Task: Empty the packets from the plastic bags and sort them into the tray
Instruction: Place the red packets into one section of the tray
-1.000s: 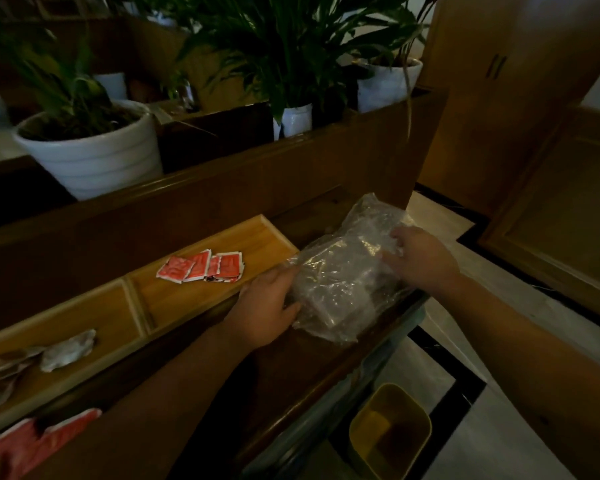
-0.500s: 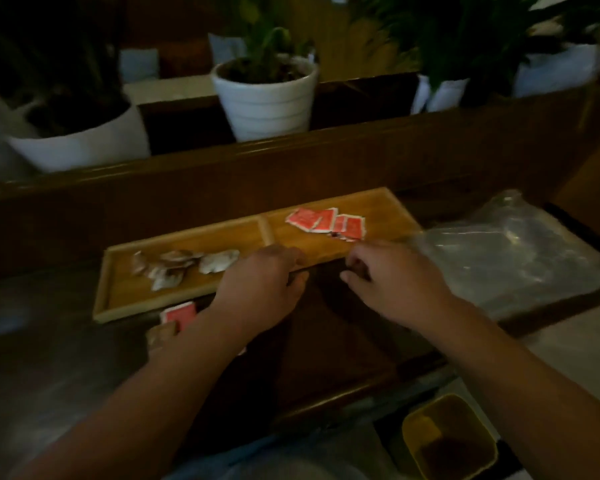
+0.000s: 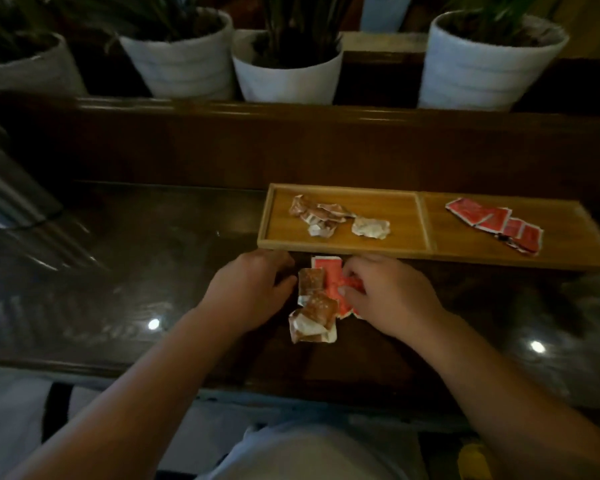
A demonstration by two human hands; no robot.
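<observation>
A two-part wooden tray (image 3: 426, 249) lies on the dark counter. Its left compartment holds several brown-and-white packets (image 3: 329, 218); its right compartment holds several red packets (image 3: 492, 221). Just in front of the tray sits a loose pile: brown packets (image 3: 314, 308) on the left and red packets (image 3: 333, 277) on the right. My left hand (image 3: 250, 294) rests beside the pile's left edge, fingers curled, nothing seen in it. My right hand (image 3: 392, 294) lies on the red packets, fingertips pinching one. The plastic bag (image 3: 593, 299) is a dim blur at the right edge.
Several white plant pots (image 3: 288, 72) stand behind a raised wooden ledge (image 3: 291, 109) beyond the tray. A grey object (image 3: 11, 199) juts in at the left. The glossy counter (image 3: 136, 271) stretches left of my hands.
My view has swung left and down. Both hands left the plastic bag, passed the tray's front edge and now sit at the loose pile of packets.
</observation>
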